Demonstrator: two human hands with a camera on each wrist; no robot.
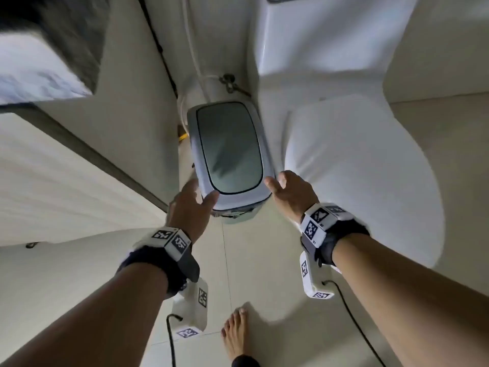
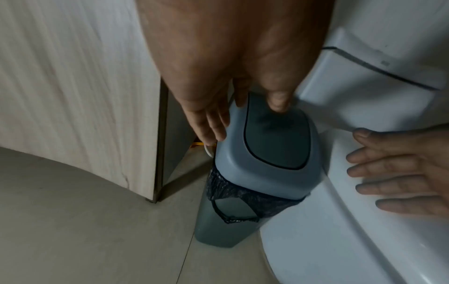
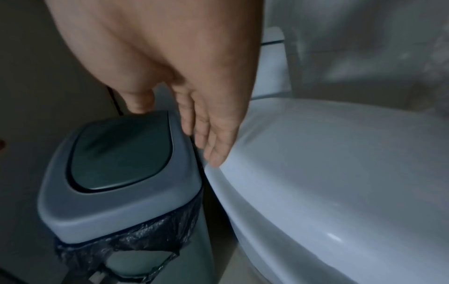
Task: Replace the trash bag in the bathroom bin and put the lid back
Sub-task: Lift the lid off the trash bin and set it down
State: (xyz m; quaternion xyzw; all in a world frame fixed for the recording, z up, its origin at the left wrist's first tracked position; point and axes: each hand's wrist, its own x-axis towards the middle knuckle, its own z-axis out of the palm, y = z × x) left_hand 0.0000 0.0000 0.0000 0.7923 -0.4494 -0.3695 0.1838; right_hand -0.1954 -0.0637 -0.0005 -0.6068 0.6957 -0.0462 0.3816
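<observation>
Between a wood-grain cabinet [image 1: 66,186] on the left and a white toilet [image 1: 357,181] on the right, one grey bin [image 2: 218,226] stands with its lid [image 1: 229,154] seated over a black trash bag [image 2: 226,188]. Two hands, left hand [image 1: 189,205] and right hand [image 1: 289,192], flank the lid's near end, fingers relaxed and spread, gripping nothing.

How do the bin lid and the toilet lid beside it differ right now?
The bin lid is blue-grey with a darker inset flap; the toilet lid is plain white. The bin lid is narrower, the toilet lid much broader. Both hands flank the bin lid: left hand, right hand; the right hand's fingers also reach the toilet lid's edge. Both are closed.
</observation>
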